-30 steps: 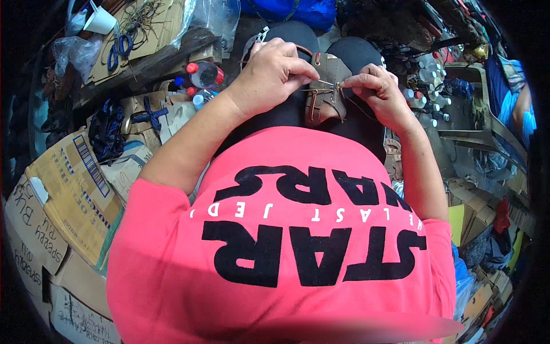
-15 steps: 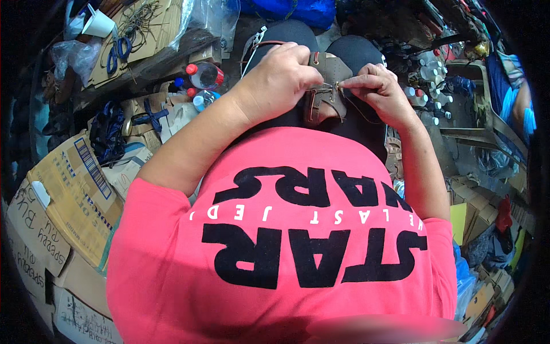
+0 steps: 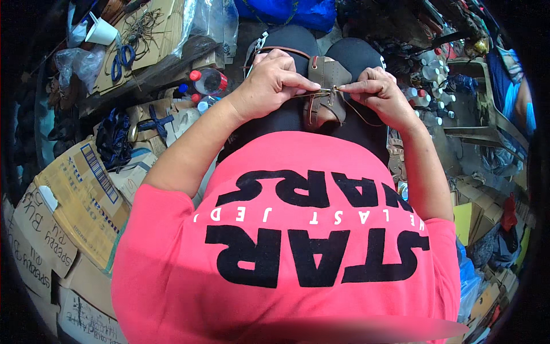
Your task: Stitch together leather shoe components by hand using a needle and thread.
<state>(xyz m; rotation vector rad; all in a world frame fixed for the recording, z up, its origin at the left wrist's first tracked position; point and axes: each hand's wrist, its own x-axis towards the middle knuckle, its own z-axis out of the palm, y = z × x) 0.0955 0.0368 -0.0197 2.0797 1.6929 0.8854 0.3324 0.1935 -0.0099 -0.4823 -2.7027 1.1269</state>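
Observation:
A brown leather shoe [image 3: 331, 71] lies between my thighs, with a metal-rimmed eyelet on its far part and stitching across it. A thin brown lace [image 3: 366, 117] runs through its middle and trails to the right in a loose curve. My left hand [image 3: 270, 80] is closed in a pinch at the shoe's left side, on a strand of the lace, with the index finger pointing right. On the other side, my right hand [image 3: 382, 94] pinches close to the lace's crossing; what lies between its fingertips is too small to make out.
At left are blue-handled scissors [image 3: 122, 60] on cardboard, a white cup [image 3: 101, 31], a red-capped bottle [image 3: 208, 81] and a yellow-brown carton [image 3: 86, 198]. Several bottles [image 3: 432, 71] and a plastic chair [image 3: 478, 97] stand at right. A brown strap [image 3: 289, 50] crosses my left thigh.
My left hand has drawn back left from the shoe, and a strand of lace now stretches out beside its fingers. The right hand stays nearly in place.

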